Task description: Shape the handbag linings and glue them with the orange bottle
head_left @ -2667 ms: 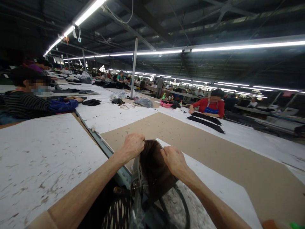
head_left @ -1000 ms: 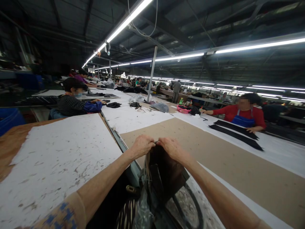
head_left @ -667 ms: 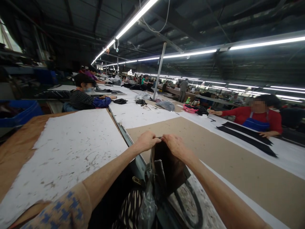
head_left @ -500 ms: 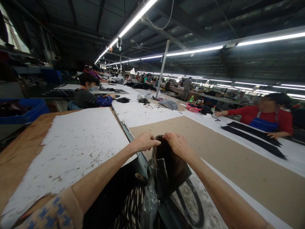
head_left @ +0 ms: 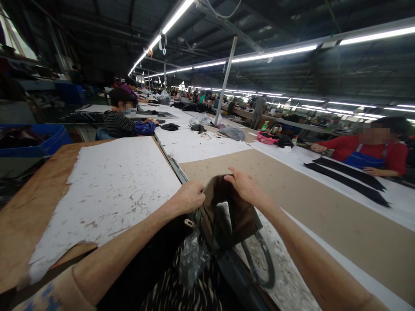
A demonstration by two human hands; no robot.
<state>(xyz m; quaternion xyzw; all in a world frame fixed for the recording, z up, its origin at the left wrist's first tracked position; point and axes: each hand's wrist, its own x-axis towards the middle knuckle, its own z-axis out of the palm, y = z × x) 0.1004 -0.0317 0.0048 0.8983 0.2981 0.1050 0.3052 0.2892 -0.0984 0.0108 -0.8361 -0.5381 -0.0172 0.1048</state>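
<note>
Between my hands a dark brown, leather-like piece (head_left: 243,218) stands bent into an open loop, with a light gap in its middle. My left hand (head_left: 188,198) is closed, pinching its left upper edge. My right hand (head_left: 244,185) grips the upper right edge between thumb and fingers, the index finger sticking out. Under my left hand, a small metal zipper pull (head_left: 189,223) shows against black material (head_left: 152,246). A crumpled clear plastic bag (head_left: 193,261) hangs below, over black-and-cream patterned cloth (head_left: 181,293). Its lower end and the piece's underside are partly hidden.
White paper (head_left: 119,185) covers the wooden table on the left; brown board (head_left: 311,207) lies to the right. Across the table a co-worker in red (head_left: 343,149) sits by black strips (head_left: 346,183). Another in stripes (head_left: 118,123) works at left. A pole (head_left: 226,80) rises ahead.
My hands have drawn apart, the left moving left and slightly down, spreading the brown piece into a wider loop. The right co-worker's far hand has drawn back. The view has shifted slightly.
</note>
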